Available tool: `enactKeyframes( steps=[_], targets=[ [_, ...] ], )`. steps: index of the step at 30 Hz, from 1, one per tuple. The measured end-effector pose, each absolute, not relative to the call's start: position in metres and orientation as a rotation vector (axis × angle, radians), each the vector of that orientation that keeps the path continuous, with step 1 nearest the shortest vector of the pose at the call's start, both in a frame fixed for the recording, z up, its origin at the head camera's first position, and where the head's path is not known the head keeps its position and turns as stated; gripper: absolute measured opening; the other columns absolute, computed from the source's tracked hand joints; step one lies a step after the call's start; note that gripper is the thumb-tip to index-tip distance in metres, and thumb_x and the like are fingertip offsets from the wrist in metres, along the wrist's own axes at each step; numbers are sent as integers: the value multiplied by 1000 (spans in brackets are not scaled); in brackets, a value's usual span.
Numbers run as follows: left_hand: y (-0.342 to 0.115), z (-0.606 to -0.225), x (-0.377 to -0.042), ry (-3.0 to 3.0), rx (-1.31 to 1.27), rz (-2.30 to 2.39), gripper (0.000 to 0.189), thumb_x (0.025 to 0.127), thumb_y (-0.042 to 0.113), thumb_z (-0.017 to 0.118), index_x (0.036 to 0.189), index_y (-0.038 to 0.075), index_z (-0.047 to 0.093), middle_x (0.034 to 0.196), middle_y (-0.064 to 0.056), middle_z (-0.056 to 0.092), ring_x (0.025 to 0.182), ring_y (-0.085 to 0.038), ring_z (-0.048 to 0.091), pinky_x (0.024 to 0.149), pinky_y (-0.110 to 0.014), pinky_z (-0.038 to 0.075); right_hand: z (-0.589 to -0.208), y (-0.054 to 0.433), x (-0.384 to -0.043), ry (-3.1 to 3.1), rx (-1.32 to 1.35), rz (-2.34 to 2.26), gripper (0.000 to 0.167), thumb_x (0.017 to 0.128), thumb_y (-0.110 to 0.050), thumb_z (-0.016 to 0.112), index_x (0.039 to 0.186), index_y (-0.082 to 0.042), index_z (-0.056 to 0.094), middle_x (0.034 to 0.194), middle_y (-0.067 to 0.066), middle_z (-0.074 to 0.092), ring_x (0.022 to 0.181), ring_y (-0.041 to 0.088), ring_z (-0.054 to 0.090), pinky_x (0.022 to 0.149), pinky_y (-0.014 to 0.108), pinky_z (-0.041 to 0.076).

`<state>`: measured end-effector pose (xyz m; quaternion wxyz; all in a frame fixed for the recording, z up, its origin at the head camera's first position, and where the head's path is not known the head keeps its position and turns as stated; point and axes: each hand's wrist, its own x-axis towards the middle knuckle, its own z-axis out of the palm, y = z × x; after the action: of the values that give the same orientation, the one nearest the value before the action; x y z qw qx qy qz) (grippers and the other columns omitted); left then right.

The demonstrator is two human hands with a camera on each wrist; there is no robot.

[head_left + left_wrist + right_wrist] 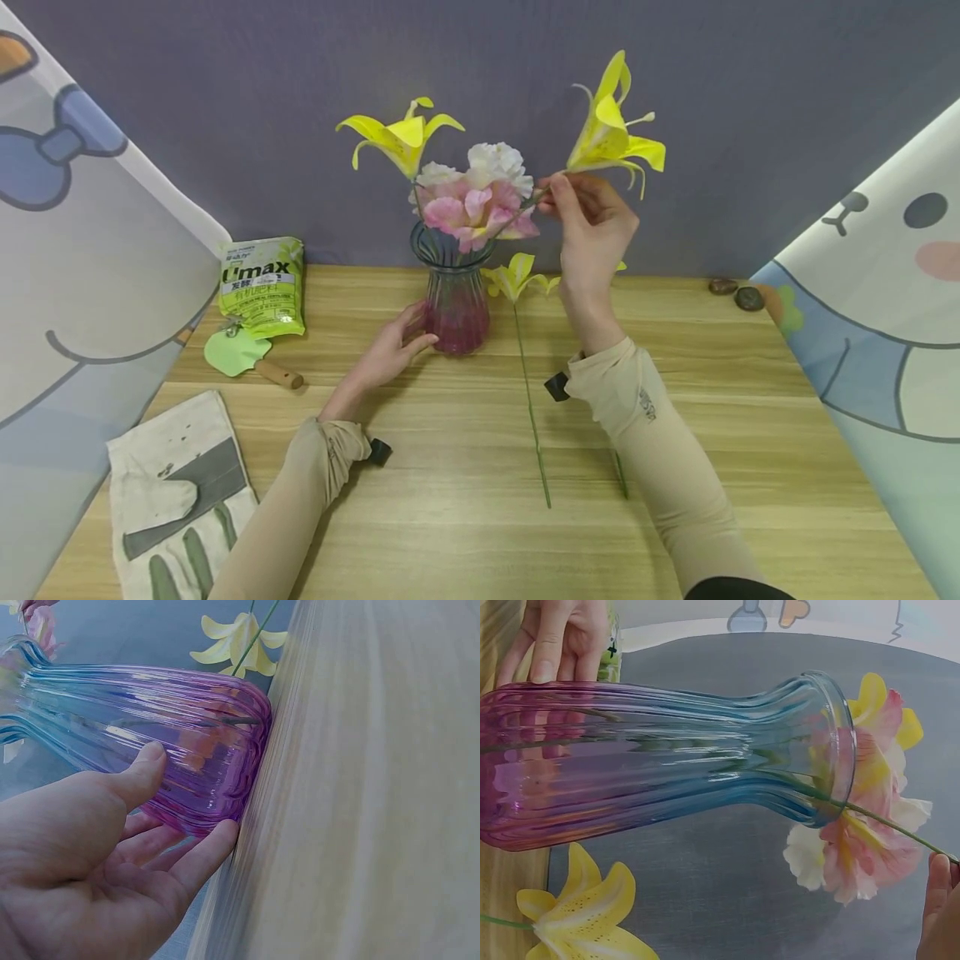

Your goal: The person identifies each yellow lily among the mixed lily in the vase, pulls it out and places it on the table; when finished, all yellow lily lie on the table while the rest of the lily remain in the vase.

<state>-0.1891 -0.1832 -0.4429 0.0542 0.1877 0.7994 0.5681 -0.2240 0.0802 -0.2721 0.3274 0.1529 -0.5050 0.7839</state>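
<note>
The vase [457, 312] stands at the far centre of the table [442, 517]. The left hand [390, 346] loosely cups its left base, fingers parted; the right hand [595, 229] pinches a yellow lily [611, 137], stem [900, 830] inside the mouth. Sideways stem pressure may tip the vase or crush the pink flower [476, 208]. The right arm [667, 458] hides most of one loose lily [621, 477]

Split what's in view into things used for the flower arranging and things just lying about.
In the job: vase, pink blooms, white blooms, vase lily, held lily; probably the loose lilies.

Seemingly just lying about: bag, trowel, glove, stones.
</note>
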Motion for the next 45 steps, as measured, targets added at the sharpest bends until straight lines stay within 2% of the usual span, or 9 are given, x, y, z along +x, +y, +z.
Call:
enactKeyframes(
  steps=[14,30,37,45],
  targets=[
    [-184,-443,-190,2425,570,1719,65,108,0,61,163,-11,27,168,-30,32,153,-45,36,123,-50,40,-268,94,-223,-1266,429,1996,7,99,2,76,92,2,78,88,22,77,76,26,76,74,34,67],
    [-185,-446,-190,2469,604,1713,64,108,3,64,160,-13,31,163,-35,37,149,-50,39,121,-53,42,-254,114,-224,-1079,285,2087,6,94,9,77,90,13,73,82,24,75,69,28,74,69,32,67],
    [-183,-443,-190,2428,586,1743,63,107,-2,62,161,-13,30,164,-34,35,152,-46,37,124,-53,38,-249,123,-221,-1056,278,2054,9,96,4,78,92,12,74,83,26,75,70,28,74,69,32,67],
    [-182,-441,-188,2431,577,1744,64,107,-3,62,160,-14,29,165,-34,35,153,-46,36,125,-51,37,-239,138,-221,-941,177,2140,14,93,7,80,94,18,71,83,29,72,70,32,72,66,31,66]
  ],
)
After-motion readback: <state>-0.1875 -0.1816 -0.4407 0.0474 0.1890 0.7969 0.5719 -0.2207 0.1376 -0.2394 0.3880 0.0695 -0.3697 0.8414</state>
